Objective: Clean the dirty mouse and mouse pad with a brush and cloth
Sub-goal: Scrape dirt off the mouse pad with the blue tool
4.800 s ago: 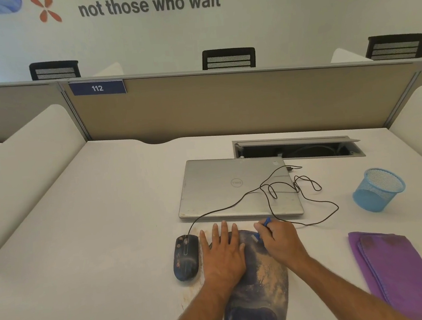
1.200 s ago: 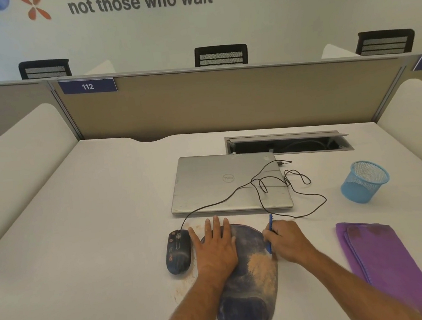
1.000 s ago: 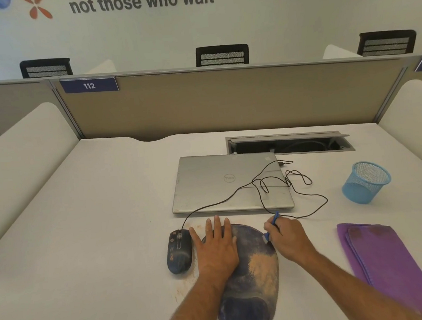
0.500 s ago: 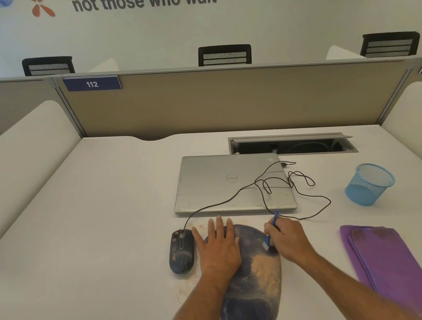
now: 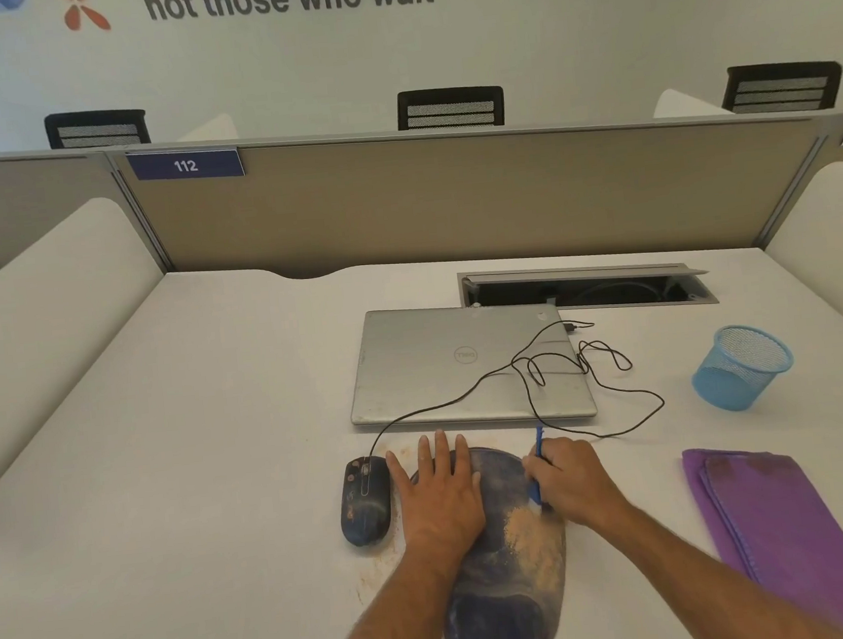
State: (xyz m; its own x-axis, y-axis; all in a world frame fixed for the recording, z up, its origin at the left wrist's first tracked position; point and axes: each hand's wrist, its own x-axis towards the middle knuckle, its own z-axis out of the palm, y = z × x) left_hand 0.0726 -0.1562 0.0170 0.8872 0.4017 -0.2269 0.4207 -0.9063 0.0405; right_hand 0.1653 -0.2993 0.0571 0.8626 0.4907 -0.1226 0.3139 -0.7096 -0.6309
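Status: brushing of the mouse pad [image 5: 506,584] is in progress and not complete.

1. Your left hand [image 5: 441,492] lies flat, fingers straight, on the upper left part of the pad at lower centre of the frame. It presses the pad against the desk [image 5: 192,470] and grips nothing.

2. Your right hand [image 5: 571,480] has its fingers curled round the blue brush [image 5: 537,483]. The handle end projects above the knuckles; the bristle end touches the pad at its right edge, at the top of the orange-brown dust.

3. Condition of the pad: a patch of dust covers the centre-right area below the brush. The upper part around your left hand looks darker and largely free of dust. The wrist rest at the bottom of the frame shows no heavy deposit, though fine residue cannot be ruled out.

4. Condition of the mouse [image 5: 366,500]: it sits just left of your left hand, marked with brownish spots. Judge it as not yet cleaned. Its cable runs up across the closed laptop [image 5: 439,369].

5. Loose dust lies on the desk left of the pad, below the mouse.

6. The purple cloth [image 5: 791,541] lies folded at lower right, well apart from both hands. It carries brownish stains near its top edge. A blue mesh cup [image 5: 740,366] stands above it.

Remaining work, as judged: finish brushing the pad, brush the mouse, then wipe both with the cloth.
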